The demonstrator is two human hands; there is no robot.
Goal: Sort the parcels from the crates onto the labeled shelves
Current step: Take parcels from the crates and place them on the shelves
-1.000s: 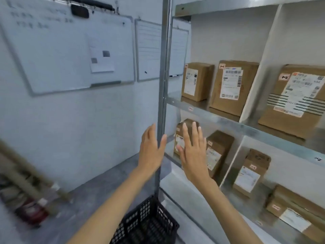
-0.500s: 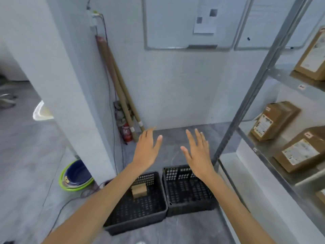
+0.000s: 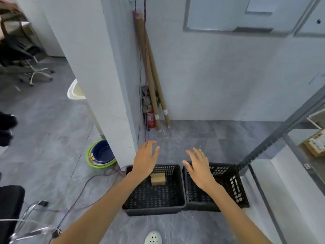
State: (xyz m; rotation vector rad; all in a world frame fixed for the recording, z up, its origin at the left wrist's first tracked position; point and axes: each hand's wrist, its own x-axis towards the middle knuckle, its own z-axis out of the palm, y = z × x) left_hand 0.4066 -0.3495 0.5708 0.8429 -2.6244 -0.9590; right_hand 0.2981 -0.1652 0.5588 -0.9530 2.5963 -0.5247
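Note:
Two black plastic crates stand side by side on the grey floor. The left crate (image 3: 154, 206) holds one small brown cardboard parcel (image 3: 158, 179) near its far wall. The right crate (image 3: 233, 189) shows no parcel inside. My left hand (image 3: 145, 160) hovers open above the far left corner of the left crate, just left of the parcel. My right hand (image 3: 197, 167) hovers open above the far left corner of the right crate. Neither hand touches anything. At the right edge stands the metal shelf rack (image 3: 274, 138) with one labelled parcel (image 3: 315, 146) on a low shelf.
A white pillar (image 3: 98, 85) rises left of the crates. Cardboard tubes (image 3: 154, 81) and a red extinguisher (image 3: 151, 118) lean in the corner behind. Stacked basins (image 3: 101, 155), loose cables (image 3: 84, 187) and office chairs (image 3: 26, 64) lie to the left.
My view has swung from the shelves left and down to the crates on the floor. Both hands stay open and have lowered toward the crates.

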